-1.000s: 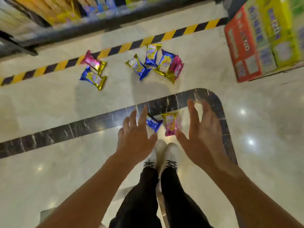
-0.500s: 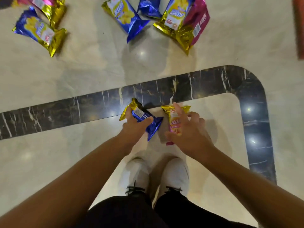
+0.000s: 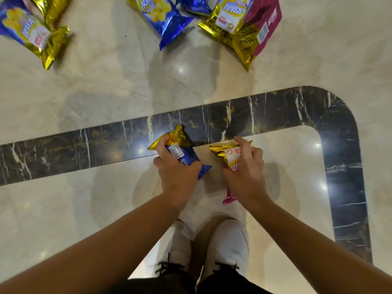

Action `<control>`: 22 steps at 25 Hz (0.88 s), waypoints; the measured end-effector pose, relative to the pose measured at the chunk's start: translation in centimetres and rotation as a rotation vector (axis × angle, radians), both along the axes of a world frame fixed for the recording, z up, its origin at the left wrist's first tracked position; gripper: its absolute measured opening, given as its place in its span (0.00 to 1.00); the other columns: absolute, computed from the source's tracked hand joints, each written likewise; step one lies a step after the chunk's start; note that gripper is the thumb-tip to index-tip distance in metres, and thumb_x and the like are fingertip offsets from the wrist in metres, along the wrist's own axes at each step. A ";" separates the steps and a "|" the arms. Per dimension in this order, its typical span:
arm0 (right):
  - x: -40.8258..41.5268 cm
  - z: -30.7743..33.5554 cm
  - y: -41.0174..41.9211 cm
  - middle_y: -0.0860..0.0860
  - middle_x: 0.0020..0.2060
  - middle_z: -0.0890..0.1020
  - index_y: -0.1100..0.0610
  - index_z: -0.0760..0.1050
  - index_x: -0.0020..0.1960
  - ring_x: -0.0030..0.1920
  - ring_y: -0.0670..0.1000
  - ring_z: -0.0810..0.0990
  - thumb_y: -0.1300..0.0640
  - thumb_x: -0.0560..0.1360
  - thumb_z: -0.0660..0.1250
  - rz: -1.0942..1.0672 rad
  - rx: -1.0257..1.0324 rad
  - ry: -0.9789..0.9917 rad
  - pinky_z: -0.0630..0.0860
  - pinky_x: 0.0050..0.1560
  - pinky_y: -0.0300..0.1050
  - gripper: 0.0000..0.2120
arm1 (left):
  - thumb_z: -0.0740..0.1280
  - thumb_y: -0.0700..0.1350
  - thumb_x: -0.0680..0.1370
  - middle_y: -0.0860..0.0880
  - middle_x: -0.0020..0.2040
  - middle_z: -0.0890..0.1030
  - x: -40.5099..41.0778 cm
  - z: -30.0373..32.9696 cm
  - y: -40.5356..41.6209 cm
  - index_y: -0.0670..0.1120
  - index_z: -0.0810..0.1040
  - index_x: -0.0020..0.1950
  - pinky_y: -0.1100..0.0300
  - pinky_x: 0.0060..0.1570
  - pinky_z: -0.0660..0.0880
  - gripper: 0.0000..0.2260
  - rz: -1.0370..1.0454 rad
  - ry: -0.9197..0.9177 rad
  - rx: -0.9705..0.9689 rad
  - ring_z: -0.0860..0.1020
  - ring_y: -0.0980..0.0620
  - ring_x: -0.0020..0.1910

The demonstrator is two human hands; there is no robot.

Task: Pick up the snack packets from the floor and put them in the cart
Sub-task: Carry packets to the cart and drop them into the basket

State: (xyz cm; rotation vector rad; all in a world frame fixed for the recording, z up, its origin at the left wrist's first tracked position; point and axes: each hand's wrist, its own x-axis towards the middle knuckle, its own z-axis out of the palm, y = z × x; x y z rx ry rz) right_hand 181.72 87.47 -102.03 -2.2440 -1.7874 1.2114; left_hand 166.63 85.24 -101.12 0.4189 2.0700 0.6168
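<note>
L hand (image 3: 177,175) grips blue/gold pkt (image 3: 182,154) | R hand (image 3: 246,177) grips pink/gold pkt (image 3: 230,158) | both just above marble floor (image 3: 106,85), near white shoes (image 3: 230,245) | more pkts (image 3: 161,15) lie further ahead

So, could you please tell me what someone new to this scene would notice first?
Two bare hands at the centre, just above white shoes: the left hand grips a blue-and-gold snack packet, the right hand a pink-and-gold snack packet. More shiny packets lie scattered along the top edge on the pale marble floor, beyond a dark marble band.
</note>
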 end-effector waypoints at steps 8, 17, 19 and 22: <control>0.3 20.4 2.0 0.50 0.60 0.63 0.43 0.59 0.76 0.49 0.43 0.76 0.62 0.72 0.73 -0.118 -0.028 0.150 0.76 0.50 0.30 0.39 | 0.75 0.36 0.63 0.44 0.60 0.72 -4.3 17.0 1.3 0.60 0.64 0.69 0.50 0.47 0.82 0.40 -0.190 -0.040 0.169 0.79 0.50 0.49; -1.9 54.9 0.2 0.47 0.61 0.60 0.45 0.62 0.73 0.47 0.38 0.74 0.62 0.71 0.75 -0.077 0.028 0.285 0.76 0.41 0.28 0.37 | 0.76 0.34 0.67 0.44 0.59 0.66 -5.1 53.1 0.6 0.52 0.61 0.74 0.76 0.45 0.71 0.41 -0.318 0.067 0.221 0.71 0.52 0.52; -2.3 62.4 -0.1 0.51 0.63 0.62 0.47 0.63 0.73 0.46 0.42 0.75 0.63 0.71 0.75 -0.083 0.040 0.268 0.74 0.38 0.25 0.36 | 0.76 0.35 0.68 0.44 0.61 0.65 -5.5 60.6 0.3 0.52 0.61 0.74 0.78 0.44 0.69 0.40 -0.314 0.062 0.227 0.70 0.56 0.52; -2.1 71.4 -1.4 0.54 0.64 0.66 0.49 0.67 0.71 0.48 0.43 0.75 0.64 0.69 0.76 -0.147 0.145 0.309 0.70 0.39 0.21 0.34 | 0.76 0.37 0.67 0.46 0.60 0.64 -5.9 70.2 -1.2 0.55 0.61 0.72 0.63 0.51 0.76 0.40 -0.288 0.048 0.298 0.71 0.47 0.60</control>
